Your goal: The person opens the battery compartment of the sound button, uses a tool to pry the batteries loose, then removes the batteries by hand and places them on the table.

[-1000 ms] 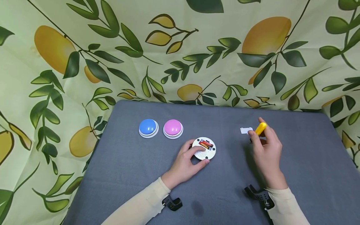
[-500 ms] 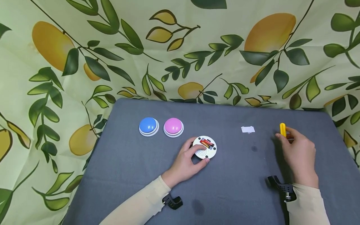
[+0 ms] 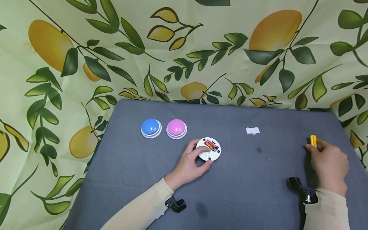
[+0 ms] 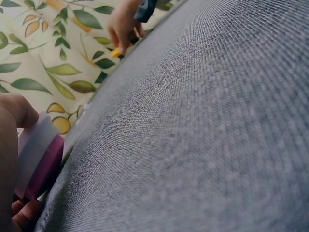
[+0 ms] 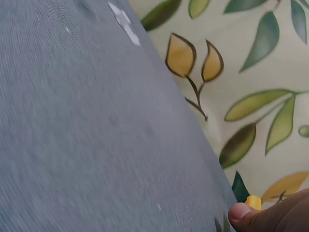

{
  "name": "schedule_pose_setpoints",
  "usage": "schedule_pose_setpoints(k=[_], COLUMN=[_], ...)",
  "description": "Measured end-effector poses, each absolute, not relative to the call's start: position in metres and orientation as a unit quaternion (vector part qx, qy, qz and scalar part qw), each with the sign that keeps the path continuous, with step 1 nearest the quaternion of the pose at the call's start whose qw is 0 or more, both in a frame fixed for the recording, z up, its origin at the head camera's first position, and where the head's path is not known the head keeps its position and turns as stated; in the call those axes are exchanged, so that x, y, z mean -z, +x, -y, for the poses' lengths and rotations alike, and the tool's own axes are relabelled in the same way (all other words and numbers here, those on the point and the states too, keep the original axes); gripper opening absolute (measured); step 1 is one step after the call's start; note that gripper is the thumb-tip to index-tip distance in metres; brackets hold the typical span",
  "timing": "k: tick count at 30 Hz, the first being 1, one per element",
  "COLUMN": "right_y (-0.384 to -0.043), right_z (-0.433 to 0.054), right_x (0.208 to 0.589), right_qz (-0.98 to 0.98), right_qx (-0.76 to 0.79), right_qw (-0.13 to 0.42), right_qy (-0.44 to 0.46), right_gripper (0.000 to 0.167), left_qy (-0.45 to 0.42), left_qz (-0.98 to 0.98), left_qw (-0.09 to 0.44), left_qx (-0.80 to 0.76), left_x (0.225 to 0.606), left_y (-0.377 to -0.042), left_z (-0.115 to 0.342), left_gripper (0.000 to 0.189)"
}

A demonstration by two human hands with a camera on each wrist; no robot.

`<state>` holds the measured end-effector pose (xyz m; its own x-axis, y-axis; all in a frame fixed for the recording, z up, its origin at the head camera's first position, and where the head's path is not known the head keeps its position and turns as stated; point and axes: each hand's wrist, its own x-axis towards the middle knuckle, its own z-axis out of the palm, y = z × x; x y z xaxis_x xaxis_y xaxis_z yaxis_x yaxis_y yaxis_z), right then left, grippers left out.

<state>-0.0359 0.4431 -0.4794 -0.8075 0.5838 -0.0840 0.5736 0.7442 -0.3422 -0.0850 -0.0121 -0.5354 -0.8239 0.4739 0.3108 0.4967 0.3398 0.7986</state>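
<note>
My left hand (image 3: pixel 188 167) grips a round push button (image 3: pixel 206 156), turned with its white underside up, near the middle of the table. Two red-and-black batteries (image 3: pixel 211 146) show in its uncovered compartment. In the left wrist view its purple dome (image 4: pixel 47 166) faces the table. At the far right my right hand (image 3: pixel 330 164) pinches a yellow-handled screwdriver (image 3: pixel 313 141) between thumb and fingers; most of it is hidden by the hand. A small white battery cover (image 3: pixel 252 130) lies on the cloth between the hands, apart from both.
A blue push button (image 3: pixel 150 127) and a pink push button (image 3: pixel 176 128) stand dome-up at the back left. Grey cloth covers the table (image 3: pixel 230 198). Behind it hangs a leaf-and-fruit patterned curtain (image 3: pixel 172 76).
My right hand has moved right, away from the battery cover, carrying the yellow-handled screwdriver towards the table's right side. The left hand has kept its grip on the upturned button.
</note>
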Motion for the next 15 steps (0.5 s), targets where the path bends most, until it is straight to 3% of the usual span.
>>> schedule_pose_setpoints(k=[7,15], right_y=[-0.032,-0.03], right_z=[-0.457,-0.468], right_x=[0.483,0.487], right_qz=[0.924,0.917], right_qx=[-0.167,-0.174], right_qw=[-0.037,-0.054], right_qy=[-0.342,-0.355], right_gripper=[0.062,0.066], left_qy=[-0.303,-0.305], left_qz=[0.82,0.823], left_qw=[0.012,0.01], left_qx=[0.486,0.479], left_x=[0.535,0.535], left_y=[-0.085,-0.084], left_z=[0.014,0.014], left_gripper=[0.036,0.037])
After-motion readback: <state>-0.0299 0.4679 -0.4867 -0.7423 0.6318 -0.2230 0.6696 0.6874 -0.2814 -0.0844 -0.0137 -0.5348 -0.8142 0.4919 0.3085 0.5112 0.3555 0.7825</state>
